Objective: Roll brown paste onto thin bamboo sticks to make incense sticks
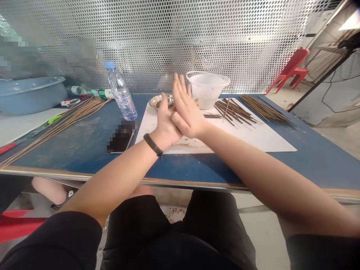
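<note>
Here, left hand [165,125] palm-to-palm with right hand [188,112], fingers straight, brown sticks [237,111] lengthwise toward near right.

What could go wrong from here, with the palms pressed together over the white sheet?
The left hand looks close to the metal bowl; a careless move might nudge it and spill its contents.

A sweep of the right hand to the right could scatter the loose brown sticks fanned out beside the white tub.

The phone lies flat beside the left forearm, so a swinging elbow might push it toward the table's front edge.
</note>
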`<state>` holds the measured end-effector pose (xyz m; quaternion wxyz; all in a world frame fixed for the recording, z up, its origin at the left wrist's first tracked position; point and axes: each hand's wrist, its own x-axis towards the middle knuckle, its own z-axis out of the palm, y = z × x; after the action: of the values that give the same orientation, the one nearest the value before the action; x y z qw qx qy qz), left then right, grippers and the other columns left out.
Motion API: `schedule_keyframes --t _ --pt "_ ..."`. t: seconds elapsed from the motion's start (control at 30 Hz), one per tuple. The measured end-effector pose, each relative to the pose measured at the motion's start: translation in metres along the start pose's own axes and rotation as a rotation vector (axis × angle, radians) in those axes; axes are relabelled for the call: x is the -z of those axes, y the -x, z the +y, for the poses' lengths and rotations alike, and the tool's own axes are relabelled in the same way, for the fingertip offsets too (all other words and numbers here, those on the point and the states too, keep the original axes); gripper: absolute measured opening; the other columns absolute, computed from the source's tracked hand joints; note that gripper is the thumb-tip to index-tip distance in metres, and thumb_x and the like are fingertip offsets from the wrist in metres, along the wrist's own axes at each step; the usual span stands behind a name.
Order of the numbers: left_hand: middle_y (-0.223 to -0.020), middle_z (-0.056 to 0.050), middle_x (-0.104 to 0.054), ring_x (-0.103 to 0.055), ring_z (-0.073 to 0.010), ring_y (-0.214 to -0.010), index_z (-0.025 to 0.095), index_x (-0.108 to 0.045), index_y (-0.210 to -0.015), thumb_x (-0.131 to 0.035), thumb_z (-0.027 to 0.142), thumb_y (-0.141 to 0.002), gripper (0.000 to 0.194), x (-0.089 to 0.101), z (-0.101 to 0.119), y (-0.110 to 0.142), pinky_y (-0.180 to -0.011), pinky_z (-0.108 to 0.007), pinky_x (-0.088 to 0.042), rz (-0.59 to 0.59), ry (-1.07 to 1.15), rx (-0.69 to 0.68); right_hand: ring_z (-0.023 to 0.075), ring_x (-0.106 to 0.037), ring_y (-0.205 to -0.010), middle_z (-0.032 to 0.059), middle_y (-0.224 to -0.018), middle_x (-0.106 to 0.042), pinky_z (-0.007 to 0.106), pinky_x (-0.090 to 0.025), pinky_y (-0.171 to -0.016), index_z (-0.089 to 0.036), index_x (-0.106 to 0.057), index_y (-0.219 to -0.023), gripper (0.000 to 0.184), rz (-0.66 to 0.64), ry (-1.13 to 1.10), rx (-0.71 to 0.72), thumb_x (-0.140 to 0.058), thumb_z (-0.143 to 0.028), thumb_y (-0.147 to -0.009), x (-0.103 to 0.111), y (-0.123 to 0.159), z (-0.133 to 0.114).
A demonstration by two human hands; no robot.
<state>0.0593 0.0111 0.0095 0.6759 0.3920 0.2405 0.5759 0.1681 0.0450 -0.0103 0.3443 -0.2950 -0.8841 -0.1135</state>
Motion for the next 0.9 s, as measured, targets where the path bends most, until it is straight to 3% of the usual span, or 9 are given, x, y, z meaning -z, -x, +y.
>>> schedule_keyframes --t 0.07,0.17,0.23,0.3,0.37,0.53,0.67,0.77,0.9 --pt "-0.126 -0.008 -0.078 -0.064 -0.0339 -0.141 0.022 -0.074 -0.115 -0.038 0.057 -0.113 0.05 -0.001 -0.002 -0.001 -0.114 -0.048 -0.055 -0.026 0.041 0.063 0.033 0.009 -0.173 0.0223 -0.186 -0.006 0.06 0.002 -0.138 0.002 -0.005 -0.174 0.089 -0.037 0.098 -0.135 -0.009 -0.06 -0.11 0.01 -0.001 0.019" --pt "-0.096 -0.007 -0.078 -0.077 -0.0221 -0.105 0.018 -0.073 -0.097 -0.058 0.034 -0.11 0.025 0.003 -0.001 -0.005 -0.109 -0.041 -0.059 0.053 0.015 0.165 0.0449 -0.006 -0.171 0.029 -0.183 -0.013 0.065 -0.006 -0.136 0.008 -0.018 -0.171 0.085 -0.115 0.181 -0.322 -0.023 -0.054 -0.112 0.02 0.003 0.042" --pt "-0.088 -0.005 -0.075 -0.075 -0.0147 -0.087 0.016 -0.071 -0.093 -0.058 0.016 -0.108 0.021 0.007 0.001 -0.009 -0.103 -0.035 -0.06 0.129 -0.016 0.181 0.0467 -0.034 -0.163 0.03 -0.175 -0.037 0.065 -0.029 -0.129 0.002 -0.031 -0.169 0.077 -0.15 0.165 -0.429 -0.028 -0.05 -0.113 0.023 0.008 0.05" --pt "-0.089 -0.006 -0.075 -0.073 -0.0119 -0.081 0.014 -0.072 -0.091 -0.057 0.005 -0.107 0.023 0.011 0.004 -0.013 -0.097 -0.03 -0.061 0.188 -0.068 0.164 0.0435 -0.062 -0.139 0.0266 -0.153 -0.065 0.059 -0.049 -0.111 -0.006 -0.044 -0.165 0.066 -0.166 0.122 -0.513 -0.033 -0.046 -0.113 0.024 0.011 0.054" --pt "-0.089 -0.006 -0.075 -0.073 -0.011 -0.081 0.014 -0.071 -0.088 -0.059 0.006 -0.107 0.024 0.016 0.01 -0.018 -0.091 -0.025 -0.061 0.217 -0.12 0.123 0.0384 -0.073 -0.114 0.0202 -0.126 -0.079 0.05 -0.055 -0.094 -0.012 -0.06 -0.154 0.055 -0.208 0.073 -0.525 -0.045 -0.042 -0.111 0.025 0.014 0.057" --pt "-0.077 0.0 -0.068 -0.072 -0.0104 -0.08 0.018 -0.061 -0.073 -0.084 0.029 -0.096 0.034 0.035 0.021 -0.031 -0.081 -0.02 -0.061 0.239 -0.175 -0.023 0.0252 -0.071 -0.092 0.0112 -0.11 -0.08 0.036 -0.05 -0.082 -0.02 -0.086 -0.11 0.023 -0.477 -0.105 -0.214 -0.078 -0.032 -0.092 0.022 0.021 0.066" --pt "-0.074 0.001 -0.066 -0.074 -0.0116 -0.083 0.02 -0.056 -0.069 -0.09 0.037 -0.089 0.044 0.045 0.023 -0.038 -0.079 -0.019 -0.062 0.301 -0.208 -0.098 0.0227 -0.069 -0.088 0.0073 -0.101 -0.08 0.033 -0.047 -0.078 -0.021 -0.085 -0.09 0.008 -0.599 -0.151 -0.167 -0.077 -0.021 -0.088 0.013 0.021 0.066" --pt "-0.078 0.0 -0.071 -0.076 -0.0125 -0.086 0.02 -0.059 -0.073 -0.09 0.031 -0.09 0.037 0.045 0.023 -0.039 -0.082 -0.02 -0.062 0.351 -0.192 -0.121 0.0235 -0.07 -0.092 0.0075 -0.103 -0.08 0.033 -0.046 -0.077 -0.02 -0.083 -0.09 0.011 -0.647 -0.108 -0.191 -0.072 -0.018 -0.093 0.01 0.018 0.06" --pt "-0.084 -0.005 -0.076 -0.076 -0.012 -0.084 0.016 -0.068 -0.082 -0.073 0.003 -0.095 0.019 0.04 0.025 -0.037 -0.085 -0.021 -0.062 0.36 -0.149 -0.058 0.0265 -0.069 -0.101 0.0123 -0.115 -0.078 0.035 -0.044 -0.08 -0.017 -0.08 -0.1 0.016 -0.692 0.021 -0.132 -0.064 -0.018 -0.099 0.01 0.019 0.054"
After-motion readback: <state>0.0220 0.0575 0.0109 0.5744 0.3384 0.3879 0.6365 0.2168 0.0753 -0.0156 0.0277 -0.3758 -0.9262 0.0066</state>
